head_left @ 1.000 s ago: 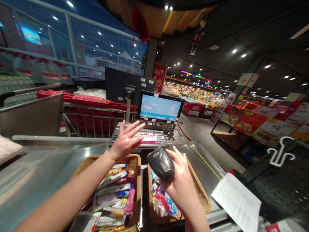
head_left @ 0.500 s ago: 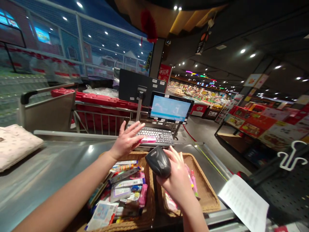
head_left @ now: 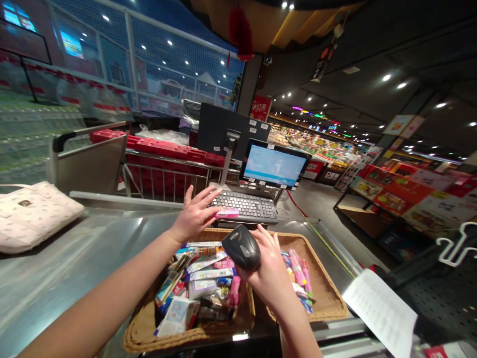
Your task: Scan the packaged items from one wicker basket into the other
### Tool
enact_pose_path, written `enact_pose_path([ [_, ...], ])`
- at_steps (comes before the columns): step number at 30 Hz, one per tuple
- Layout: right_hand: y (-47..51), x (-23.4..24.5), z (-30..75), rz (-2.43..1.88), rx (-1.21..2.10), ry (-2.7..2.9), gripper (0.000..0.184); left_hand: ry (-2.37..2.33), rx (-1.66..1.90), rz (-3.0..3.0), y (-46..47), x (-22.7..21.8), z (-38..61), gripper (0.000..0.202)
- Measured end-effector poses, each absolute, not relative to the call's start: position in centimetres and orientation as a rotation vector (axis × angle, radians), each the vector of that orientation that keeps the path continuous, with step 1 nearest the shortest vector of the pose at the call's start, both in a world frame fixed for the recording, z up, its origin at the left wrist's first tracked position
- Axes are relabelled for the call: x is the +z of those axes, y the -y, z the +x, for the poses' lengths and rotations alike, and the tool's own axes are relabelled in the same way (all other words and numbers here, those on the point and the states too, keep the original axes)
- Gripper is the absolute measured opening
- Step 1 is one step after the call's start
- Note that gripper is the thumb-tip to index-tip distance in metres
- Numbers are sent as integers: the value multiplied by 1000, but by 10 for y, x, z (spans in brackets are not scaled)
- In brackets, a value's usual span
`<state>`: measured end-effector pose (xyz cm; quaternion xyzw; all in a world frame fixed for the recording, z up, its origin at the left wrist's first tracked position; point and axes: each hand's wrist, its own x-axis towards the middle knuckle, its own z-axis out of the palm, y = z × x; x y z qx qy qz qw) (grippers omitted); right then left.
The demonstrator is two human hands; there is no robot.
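Observation:
My left hand [head_left: 192,216] is over the far side of the left basket, near the keyboard [head_left: 248,206]. Its thumb side grips a small, long pink package [head_left: 227,213], while the other fingers stretch out; the exact kind of item is unclear. In my right hand [head_left: 270,261] is a black handheld barcode scanner [head_left: 241,247], its head pointing left towards me and the pink package. Below, the left wicker basket [head_left: 136,330] holds several packaged pens and small stationery-like items. The right wicker basket [head_left: 328,293] contains several pink and colourful pen-like items, partly hidden by my right forearm.
A lit screen [head_left: 274,164] and a dark monitor [head_left: 216,132] stand beyond the keyboard. On the metal counter [head_left: 100,258], a pale patterned bag [head_left: 40,216] lies left. A printed sheet [head_left: 382,313] is at right, below a white hook [head_left: 454,248]. A railing [head_left: 167,184] runs behind.
The view has shifted left, so the bag and more of both baskets show. My hands keep their holds on the pink package and the scanner; the package sits slightly left over the keyboard.

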<state>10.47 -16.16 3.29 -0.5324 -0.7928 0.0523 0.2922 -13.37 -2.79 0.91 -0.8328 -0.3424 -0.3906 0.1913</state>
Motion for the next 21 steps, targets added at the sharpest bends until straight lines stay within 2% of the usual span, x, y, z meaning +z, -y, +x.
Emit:
enact_pose_path([
  [8,167,29,96,-1437,201,2098,54,965,-1119,-2353,32,1,-139,19],
  [15,173,29,90,-1480,188,2070,46,926,-1149,-2366,35,1,-141,21],
  [21,179,29,87,-1477,159,2070,50,913,-1153,-2381,37,-2,-145,19],
])
